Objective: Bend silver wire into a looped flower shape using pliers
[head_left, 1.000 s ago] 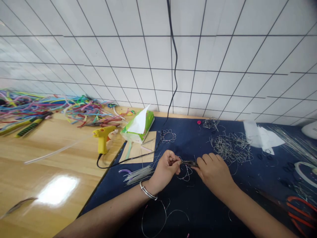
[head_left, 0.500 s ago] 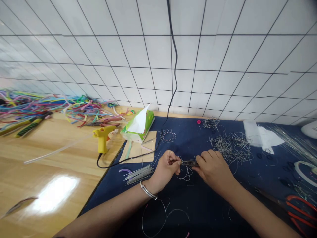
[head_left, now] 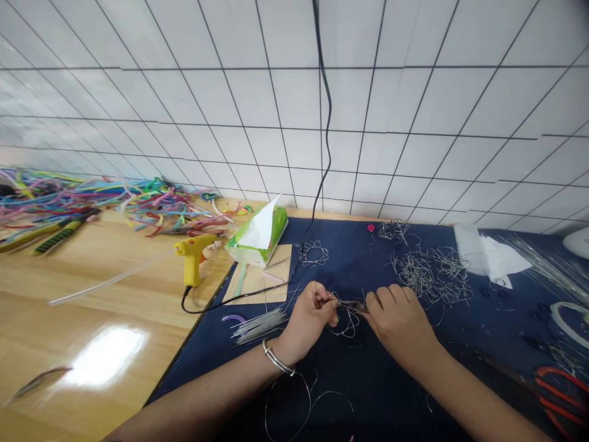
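Between both hands hangs a looped piece of thin wire point(head_left: 348, 323), above the dark blue mat. My left hand point(head_left: 311, 316), wearing a bangle at the wrist, pinches the wire between thumb and fingers. Closed around dark metal pliers point(head_left: 353, 305) is my right hand point(head_left: 396, 316); the jaws point left and meet the wire at my left fingertips. The plier handles are mostly hidden in the palm. Just beyond lies a flower-shaped wire ring point(head_left: 315, 253). A bundle of straight wires point(head_left: 262, 325) rests beside my left forearm.
A tangled wire pile point(head_left: 430, 273) lies to the right, orange-handled scissors point(head_left: 559, 393) near the right edge. On the left are a yellow glue gun point(head_left: 193, 258) with a black cord, a green tissue pack point(head_left: 260, 236) and colourful pipe cleaners point(head_left: 92, 199). A tiled wall point(head_left: 276, 98) stands behind.
The whole view has shifted very slightly. Both hands keep their grips, with the pliers still at the wire beside my left fingertips.
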Motion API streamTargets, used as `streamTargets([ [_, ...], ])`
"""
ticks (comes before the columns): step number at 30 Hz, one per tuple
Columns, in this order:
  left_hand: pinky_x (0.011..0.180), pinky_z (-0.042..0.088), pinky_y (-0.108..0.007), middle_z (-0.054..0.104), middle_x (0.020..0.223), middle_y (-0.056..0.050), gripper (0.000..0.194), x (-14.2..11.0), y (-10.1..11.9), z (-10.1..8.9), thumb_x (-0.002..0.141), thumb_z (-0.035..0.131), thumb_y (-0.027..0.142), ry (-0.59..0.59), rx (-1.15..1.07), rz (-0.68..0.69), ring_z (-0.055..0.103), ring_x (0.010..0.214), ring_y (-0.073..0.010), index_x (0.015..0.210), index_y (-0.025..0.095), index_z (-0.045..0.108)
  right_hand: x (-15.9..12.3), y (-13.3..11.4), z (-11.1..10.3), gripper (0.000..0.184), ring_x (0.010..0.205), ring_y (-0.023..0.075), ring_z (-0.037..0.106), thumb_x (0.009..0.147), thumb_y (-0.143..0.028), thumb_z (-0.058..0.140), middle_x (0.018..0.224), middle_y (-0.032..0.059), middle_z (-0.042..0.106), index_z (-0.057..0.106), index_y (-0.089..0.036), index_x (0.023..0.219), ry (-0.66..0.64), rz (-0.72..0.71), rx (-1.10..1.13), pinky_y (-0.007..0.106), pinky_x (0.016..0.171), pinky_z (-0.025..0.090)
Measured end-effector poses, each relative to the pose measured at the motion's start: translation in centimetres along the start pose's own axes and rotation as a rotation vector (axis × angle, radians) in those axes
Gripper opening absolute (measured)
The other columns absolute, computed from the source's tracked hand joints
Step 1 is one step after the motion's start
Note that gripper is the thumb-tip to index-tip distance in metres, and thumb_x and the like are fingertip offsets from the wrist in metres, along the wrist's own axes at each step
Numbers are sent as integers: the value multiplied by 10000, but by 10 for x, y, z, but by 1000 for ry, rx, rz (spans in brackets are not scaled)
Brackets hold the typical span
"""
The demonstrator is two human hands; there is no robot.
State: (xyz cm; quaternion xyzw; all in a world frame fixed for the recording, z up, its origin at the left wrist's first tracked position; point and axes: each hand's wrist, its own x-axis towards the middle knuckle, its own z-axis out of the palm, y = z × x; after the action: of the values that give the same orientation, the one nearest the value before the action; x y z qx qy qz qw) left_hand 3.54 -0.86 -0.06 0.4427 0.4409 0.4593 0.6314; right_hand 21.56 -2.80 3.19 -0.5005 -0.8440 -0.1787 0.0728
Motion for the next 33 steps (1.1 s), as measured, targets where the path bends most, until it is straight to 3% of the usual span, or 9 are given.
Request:
streamTargets([
  [13,474,393,-184,514,716,51,244,-1,-1,2,740,553,159,35,-1,27,507,454,-41,751,200,313,-2,-2,2,158,683,167,371,835,-231,441,676,43,456,580,-156,843,-36,4,-52,329,643,242],
  [25,510,410,-195,513,743,47,228,-3,1,3,762,529,156,47,-22,51,523,488,-48,757,203,305,-2,0,-6,222,710,178,389,848,-292,423,695,57,476,592,-154,887,-12,21,-31,335,662,252],
  [33,525,405,-195,506,769,43,221,-4,3,4,769,520,131,-19,-26,58,511,496,-37,748,195,310,-3,3,-1,186,677,154,381,847,-257,433,696,38,486,590,-160,876,-3,-1,-18,316,642,240],
])
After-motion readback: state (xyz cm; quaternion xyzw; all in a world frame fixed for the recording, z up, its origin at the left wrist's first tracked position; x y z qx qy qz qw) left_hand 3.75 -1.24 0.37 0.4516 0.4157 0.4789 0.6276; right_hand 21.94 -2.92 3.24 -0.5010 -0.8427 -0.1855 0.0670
